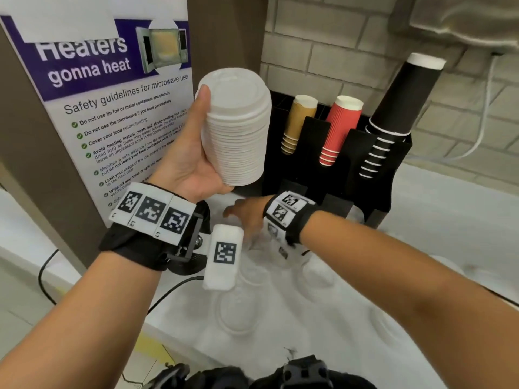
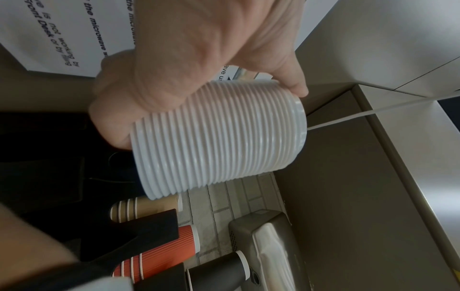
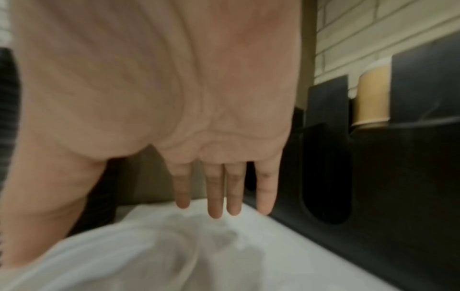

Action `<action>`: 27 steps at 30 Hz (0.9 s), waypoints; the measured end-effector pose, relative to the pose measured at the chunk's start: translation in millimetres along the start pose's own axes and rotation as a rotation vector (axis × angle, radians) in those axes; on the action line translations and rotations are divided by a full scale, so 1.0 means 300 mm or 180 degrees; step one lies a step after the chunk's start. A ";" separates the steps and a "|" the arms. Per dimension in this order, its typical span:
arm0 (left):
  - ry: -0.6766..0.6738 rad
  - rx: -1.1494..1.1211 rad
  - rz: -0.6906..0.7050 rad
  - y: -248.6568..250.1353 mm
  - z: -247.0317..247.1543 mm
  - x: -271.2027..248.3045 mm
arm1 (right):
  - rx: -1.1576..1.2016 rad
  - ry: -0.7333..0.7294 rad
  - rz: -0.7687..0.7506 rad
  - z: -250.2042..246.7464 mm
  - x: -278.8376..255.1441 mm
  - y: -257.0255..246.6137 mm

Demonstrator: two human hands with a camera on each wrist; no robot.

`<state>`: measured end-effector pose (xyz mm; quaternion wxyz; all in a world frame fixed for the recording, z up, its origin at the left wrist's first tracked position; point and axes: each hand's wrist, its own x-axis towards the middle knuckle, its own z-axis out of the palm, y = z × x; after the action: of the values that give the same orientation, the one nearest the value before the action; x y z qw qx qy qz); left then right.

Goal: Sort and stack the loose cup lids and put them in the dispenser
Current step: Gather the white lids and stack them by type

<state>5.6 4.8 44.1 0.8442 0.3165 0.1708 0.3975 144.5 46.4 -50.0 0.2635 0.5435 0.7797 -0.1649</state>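
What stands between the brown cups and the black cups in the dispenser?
The stack of red cups stands between the brown cups and the black cups, each separated by black dispenser dividers; the head view shows it.

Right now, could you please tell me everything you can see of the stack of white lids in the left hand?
The stack of white lids is a tall column of nested round lids, plastic by their look, with ribbed rims showing as fine rings down its side and a domed top lid. It is held off the counter, slightly tilted, in front of the black dispenser. The left hand grips it from the side, thumb up near the top. Nothing else touches it.
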 end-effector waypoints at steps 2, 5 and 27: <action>0.0141 0.0029 0.0020 -0.006 0.000 0.000 | 0.0131 -0.0001 -0.0071 0.034 0.038 -0.052; 0.0192 -0.0034 0.0000 -0.016 -0.003 -0.001 | 0.0145 0.0063 -0.0085 0.042 0.050 -0.068; -0.0112 -0.0004 -0.0588 -0.123 0.013 0.102 | 0.5354 0.1655 -0.1300 0.108 -0.370 0.175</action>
<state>47.5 9.1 21.1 0.8803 0.3058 0.1842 0.3125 231.2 -37.0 -9.3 -0.4399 0.4279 0.5178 -0.5960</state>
